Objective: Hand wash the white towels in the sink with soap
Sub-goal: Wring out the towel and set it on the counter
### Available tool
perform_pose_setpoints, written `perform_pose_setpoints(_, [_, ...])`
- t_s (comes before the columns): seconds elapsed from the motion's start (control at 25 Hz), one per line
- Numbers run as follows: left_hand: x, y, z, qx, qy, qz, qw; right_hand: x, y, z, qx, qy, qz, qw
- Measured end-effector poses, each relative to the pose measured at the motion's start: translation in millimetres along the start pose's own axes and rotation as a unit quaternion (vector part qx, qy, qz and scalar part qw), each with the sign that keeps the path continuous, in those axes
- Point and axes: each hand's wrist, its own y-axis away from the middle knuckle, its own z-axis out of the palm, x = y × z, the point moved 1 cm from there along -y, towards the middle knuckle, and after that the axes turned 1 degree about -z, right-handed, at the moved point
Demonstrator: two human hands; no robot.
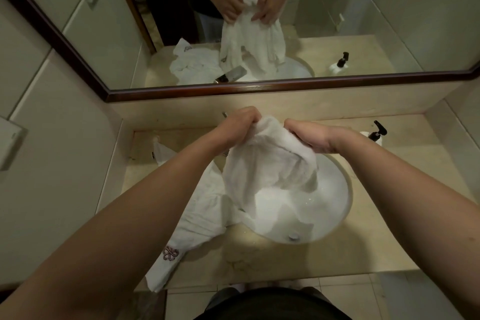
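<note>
A white terry towel (270, 163), bunched and creased, hangs over the round white sink basin (337, 205), its lower end draping into it. The left hand (233, 125) and right hand (309, 135) each grip its top edge, fingers curled. A second white towel (197, 218) (purple embroidered emblem) lies on the beige stone counter (389, 228) beside a black-pump soap bottle (376, 135).

No text, number or brand name can be read anywhere. The only sign is a dark reddish embroidered emblem (170, 253), a looping flower-like figure without legible letters, stitched near the corner of the crumpled white terry towel (197, 218) lying on the beige stone surface (389, 215) left of the basin. The white pump bottle with a black dispenser head (375, 135) at the right shows no legible label.
</note>
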Motion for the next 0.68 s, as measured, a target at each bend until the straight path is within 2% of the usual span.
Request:
perform_pose_setpoints(0.04, [-1.9,-0.5,-0.1,-0.015,-0.007,0.007,1.000,1.9,-1.6,3.3,0.000,-0.006,0.000,1.000])
perform_pose_setpoints(0.24, [-14.2,3.1,-8.3,-0.086,-0.048,-0.022,0.995,-2.3,3.5,10.2,0.098,0.012,-0.054,0.994])
perform_pose_setpoints(0.32, [-13.2,6.3,-5.9,-0.103,-0.049,-0.072,0.991,-5.5,4.7,10.7,0.108,0.028,-0.072,0.991])
perform_pose_setpoints(0.4, [-12.4,9.9,-1.5,-0.109,-0.047,-0.119,0.986,-9.6,4.1,13.7,0.104,0.046,-0.094,0.989])
perform_pose_setpoints(0.56, [-15.5,8.4,1.3,-0.114,-0.065,-0.106,0.986,-18.7,5.2,11.9,0.104,0.007,-0.117,0.988])
perform_pose_setpoints(0.6, [-15.5,8.2,1.2,-0.113,-0.057,-0.104,0.987,-18.7,5.4,8.5,0.087,0.005,-0.109,0.990])
perform_pose_setpoints(0.68, [-9.2,9.9,2.5,-0.106,-0.044,-0.092,0.989,-14.6,7.7,-0.2,0.000,-0.017,-0.073,0.997])
